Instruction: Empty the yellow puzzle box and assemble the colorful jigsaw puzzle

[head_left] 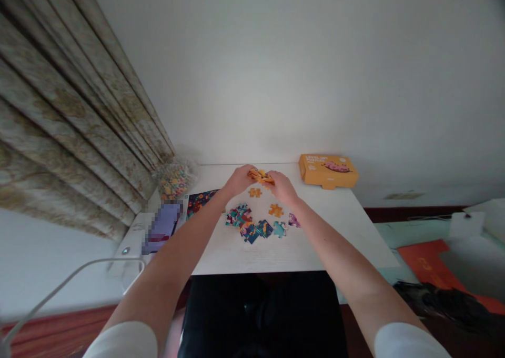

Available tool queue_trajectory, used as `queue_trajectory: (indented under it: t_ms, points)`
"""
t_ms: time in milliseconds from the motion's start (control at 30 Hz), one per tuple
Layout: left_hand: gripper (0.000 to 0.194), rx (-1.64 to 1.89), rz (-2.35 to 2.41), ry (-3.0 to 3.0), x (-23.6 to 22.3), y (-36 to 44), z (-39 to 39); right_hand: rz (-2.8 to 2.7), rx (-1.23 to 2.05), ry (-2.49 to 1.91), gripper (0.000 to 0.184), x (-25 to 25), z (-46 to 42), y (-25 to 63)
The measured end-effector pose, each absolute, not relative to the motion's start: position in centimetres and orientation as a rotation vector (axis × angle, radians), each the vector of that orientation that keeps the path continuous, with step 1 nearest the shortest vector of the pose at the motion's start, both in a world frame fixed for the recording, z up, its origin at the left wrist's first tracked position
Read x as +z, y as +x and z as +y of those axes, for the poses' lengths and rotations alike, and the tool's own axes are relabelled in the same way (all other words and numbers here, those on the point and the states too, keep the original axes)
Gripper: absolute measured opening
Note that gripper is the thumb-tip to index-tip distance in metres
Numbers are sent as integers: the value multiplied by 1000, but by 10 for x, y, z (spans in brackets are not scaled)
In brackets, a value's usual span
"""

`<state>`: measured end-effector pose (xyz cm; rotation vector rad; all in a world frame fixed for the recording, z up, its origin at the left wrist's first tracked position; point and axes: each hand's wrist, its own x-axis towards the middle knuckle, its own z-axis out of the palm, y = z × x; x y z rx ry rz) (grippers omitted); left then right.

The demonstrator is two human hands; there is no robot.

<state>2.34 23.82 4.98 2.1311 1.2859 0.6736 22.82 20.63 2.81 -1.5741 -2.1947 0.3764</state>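
My left hand and my right hand are close together at the far side of the white table. Between them they grip a cluster of orange puzzle pieces, with fingers closed around its two sides. Just below lies a loose orange puzzle piece, and another orange piece rests nearer to me. Several colourful joined or overlapping puzzle pieces lie in front of my hands. A light blue piece and a purple piece are to their right, the purple one partly behind my right forearm.
An orange puzzle box stands at the back right. On the left are a clear bag of small colourful pieces, a dark picture sheet partly behind my left arm, and a blurred phone-like object. A white cable arches at lower left.
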Motion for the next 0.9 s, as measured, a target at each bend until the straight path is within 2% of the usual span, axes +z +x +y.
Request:
queue_trajectory:
  t_ms: [167,467,633,900]
  points:
    - [30,482,1365,2479,30,13,220,-2317,218,-1639,29,6,200,221]
    - [36,334,1530,2558,0,-7,231,-2437,74,-1784,40,-11,199,240]
    - [37,257,1452,2610,-1,-6,233,-2417,107,-1843,42,-9,196,236]
    - [55,60,1498,2573,-5,-15,226,-2269,162,-1981,52,-18,188,230]
